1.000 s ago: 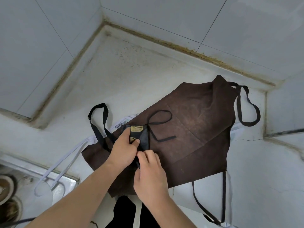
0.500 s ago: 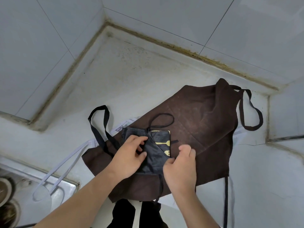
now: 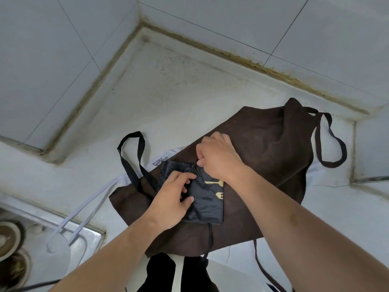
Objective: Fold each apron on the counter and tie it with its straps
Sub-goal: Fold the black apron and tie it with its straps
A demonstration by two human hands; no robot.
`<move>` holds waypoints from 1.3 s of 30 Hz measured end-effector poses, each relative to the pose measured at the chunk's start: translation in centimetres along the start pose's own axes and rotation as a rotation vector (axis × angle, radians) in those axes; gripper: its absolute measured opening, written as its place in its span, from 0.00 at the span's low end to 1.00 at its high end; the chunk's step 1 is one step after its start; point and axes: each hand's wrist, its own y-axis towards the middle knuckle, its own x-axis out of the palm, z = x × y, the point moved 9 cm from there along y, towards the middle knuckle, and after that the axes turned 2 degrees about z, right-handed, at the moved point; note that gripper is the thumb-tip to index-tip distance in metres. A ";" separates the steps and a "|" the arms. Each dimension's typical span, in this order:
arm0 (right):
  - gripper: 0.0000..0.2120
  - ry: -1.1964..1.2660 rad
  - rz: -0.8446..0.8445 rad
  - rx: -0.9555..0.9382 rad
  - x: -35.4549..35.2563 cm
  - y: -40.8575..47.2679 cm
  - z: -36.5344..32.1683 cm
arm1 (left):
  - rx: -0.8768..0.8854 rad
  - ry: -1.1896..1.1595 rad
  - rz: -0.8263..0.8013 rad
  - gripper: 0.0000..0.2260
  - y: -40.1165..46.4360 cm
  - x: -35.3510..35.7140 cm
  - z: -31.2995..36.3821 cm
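Since half a second ago the right hand has travelled from the near edge of the folded black apron up to its far corner, and the thin black strap loop that lay on the brown cloth there can no longer be seen. That hand now has its fingers curled under, pinching something at the apron's far corner, most likely the strap, though the fingers hide it. Meanwhile the left hand lies flat on the folded apron with straight, spread fingers, pressing it down. Folded into a small rectangle with gold cutlery prints showing on its right part, this black apron lies on top of a brown apron that is spread out flat on the desk. From the black apron's near edge a thin black strap runs toward the person. A wider black strap loop lies on the desk to the left of the hands, and the brown apron's neck loop lies at its far right. White straps trail from under the brown apron toward a metal sink at the lower left. Tiled walls meet behind the desk in a stained corner.
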 end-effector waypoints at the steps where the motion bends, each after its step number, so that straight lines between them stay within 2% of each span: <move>1: 0.08 -0.006 -0.025 0.008 -0.1 -0.1 0.3 | 0.004 0.001 0.002 0.26 0.0 0.1 -0.1; 3: 0.09 0.086 -0.073 0.072 -0.8 -0.6 1.1 | 0.009 -0.006 0.007 0.26 0.0 0.1 -0.1; 5: 0.10 0.284 -0.090 0.199 -2.3 -1.2 2.2 | 0.004 -0.013 0.008 0.26 0.0 0.2 -0.2; 8: 0.11 0.533 0.018 0.342 -5.0 -2.8 3.3 | -0.007 -0.023 0.018 0.26 0.1 0.1 -0.2; 10: 0.12 0.632 0.048 0.381 -5.5 -4.9 2.6 | -0.011 -0.036 0.035 0.25 0.2 0.0 -0.2; 12: 0.12 0.711 0.009 0.396 -4.7 -7.8 1.0 | -0.021 -0.072 0.064 0.23 0.2 -0.2 -0.2; 14: 0.10 0.759 -0.046 0.415 -3.6 -10.7 -0.5 | -0.049 -0.100 0.085 0.20 0.3 -0.3 -0.4; 17: 0.11 0.695 -0.074 0.399 -3.2 -14.7 -2.5 | -0.052 -0.086 0.096 0.19 0.3 -0.1 -0.3; 22: 0.12 0.791 -0.064 0.383 -6.2 -19.3 -6.0 | -0.112 -0.116 0.085 0.17 0.5 0.2 -1.0; 25: 0.16 0.816 -0.232 0.404 -4.3 -20.6 -8.5 | -0.224 -0.289 0.103 0.16 0.6 -0.2 -2.0; 28: 0.35 0.724 -0.510 0.352 2.4 -20.9 -11.8 | -0.314 -0.454 0.052 0.14 0.7 -0.4 -2.1; 29: 0.36 0.661 -0.610 0.350 5.1 -21.1 -12.4 | -0.319 -0.447 0.039 0.13 0.7 -0.5 -2.1; 31: 0.24 0.570 -0.757 0.330 9.8 -22.3 -12.5 | -0.298 -0.370 0.047 0.09 0.5 -0.9 -1.8; 33: 0.20 0.456 -0.823 0.299 11.1 -22.6 -11.9 | -0.229 -0.286 0.044 0.14 0.4 -0.8 -1.2; 35: 0.16 0.371 -0.706 0.367 9.5 -21.7 -9.8 | -0.175 -0.238 0.037 0.20 0.4 -0.5 -0.9; 39: 0.06 0.507 -0.031 0.628 3.2 -19.4 -2.5 | -0.156 -0.180 0.056 0.23 0.6 -0.2 -1.2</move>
